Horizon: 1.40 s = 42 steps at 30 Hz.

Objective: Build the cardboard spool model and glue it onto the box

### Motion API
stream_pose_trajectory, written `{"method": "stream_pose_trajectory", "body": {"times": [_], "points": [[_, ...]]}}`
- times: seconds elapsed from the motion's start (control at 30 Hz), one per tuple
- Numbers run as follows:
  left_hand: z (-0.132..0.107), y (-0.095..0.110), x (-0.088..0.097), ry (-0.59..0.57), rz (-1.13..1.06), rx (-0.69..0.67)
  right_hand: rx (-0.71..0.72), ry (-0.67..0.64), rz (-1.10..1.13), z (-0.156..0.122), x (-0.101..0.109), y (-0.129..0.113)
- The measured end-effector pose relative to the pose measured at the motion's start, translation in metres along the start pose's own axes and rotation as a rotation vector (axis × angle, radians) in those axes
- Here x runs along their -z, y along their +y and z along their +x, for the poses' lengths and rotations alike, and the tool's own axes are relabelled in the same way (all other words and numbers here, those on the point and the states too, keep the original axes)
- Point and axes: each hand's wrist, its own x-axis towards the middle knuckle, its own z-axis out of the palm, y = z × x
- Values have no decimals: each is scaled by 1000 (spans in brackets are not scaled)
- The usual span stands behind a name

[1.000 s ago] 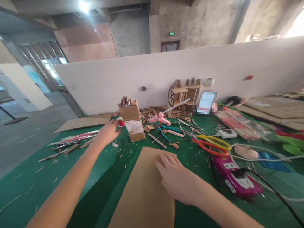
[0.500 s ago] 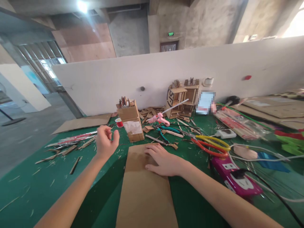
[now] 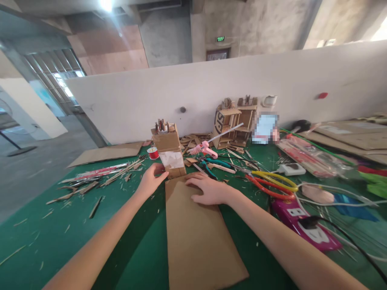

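Note:
A long brown cardboard sheet [image 3: 196,241] lies on the green mat [image 3: 54,241] in front of me. My right hand [image 3: 208,191] rests flat on its far end, fingers stretched out. My left hand [image 3: 152,179] is at the sheet's far left corner, fingers curled and thumb pressed against the edge, right below a small upright cardboard box [image 3: 169,151] that holds several tools. Whether the left hand grips the sheet or only touches it is not certain.
A red spool [image 3: 153,153], a pink glue gun [image 3: 204,150], teal pliers [image 3: 211,167], yellow and orange cutters [image 3: 272,183], a pink power strip [image 3: 305,225] with cables and a cardboard model shelf [image 3: 234,127] crowd the far and right side. Cardboard scraps litter the left.
My left hand came back from near the red spool to the sheet's far left corner. The right hand slid the sheet forward and turned it, staying flat on it.

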Motion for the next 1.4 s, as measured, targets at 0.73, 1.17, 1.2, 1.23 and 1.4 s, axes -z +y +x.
{"method": "stream_pose_trajectory", "body": {"times": [0.73, 1.17, 1.2, 1.23, 1.4], "points": [[18, 2, -13, -35, -276, 27, 18, 170, -142, -2, -18, -3], [8, 3, -15, -1, -22, 28, -172, 316, -383, 3, -43, -45], [7, 4, -15, 1, -3, 27, -174, 319, -350, 2, -41, -42], [6, 4, -15, 0, 13, 25, -161, 314, -312, 1, -39, -39], [6, 5, -15, -13, 66, 11, -50, 249, -185, -7, -32, -32]]}}
